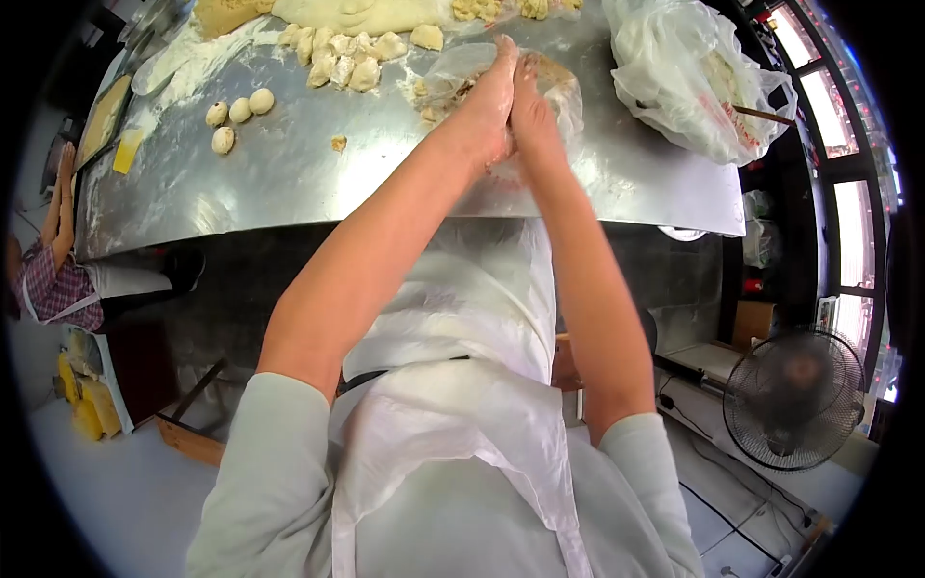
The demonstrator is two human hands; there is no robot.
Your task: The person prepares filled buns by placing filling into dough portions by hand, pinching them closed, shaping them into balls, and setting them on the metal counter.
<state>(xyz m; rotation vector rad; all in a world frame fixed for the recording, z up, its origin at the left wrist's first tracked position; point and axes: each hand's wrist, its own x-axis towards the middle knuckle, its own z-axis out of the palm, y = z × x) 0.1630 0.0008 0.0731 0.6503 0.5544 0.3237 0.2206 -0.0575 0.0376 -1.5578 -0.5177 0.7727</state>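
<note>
My left hand (pixel 492 94) and my right hand (pixel 531 101) are pressed palm to palm above the metal table, with fingers stretched forward. Whatever lies between the palms, if anything, is hidden. Under and around them spreads a clear plastic bag (pixel 568 89) with brownish crumbly stuff partly visible inside. Left of the hands sits a cluster of dough pieces (pixel 364 74), with a larger slab of dough (pixel 361 13) behind it. Several round dough balls (pixel 239 110) stand further left, and one small crumb of dough (pixel 338 143) lies nearer the front edge.
White flour (pixel 198 72) dusts the left part of the metal table (pixel 289 183). A yellow scraper (pixel 127 150) lies at its left end. On the right stands a white plastic bag (pixel 674 77) with a brown stick by it. Another person (pixel 63 260) is at far left; a fan (pixel 795 400) stands lower right.
</note>
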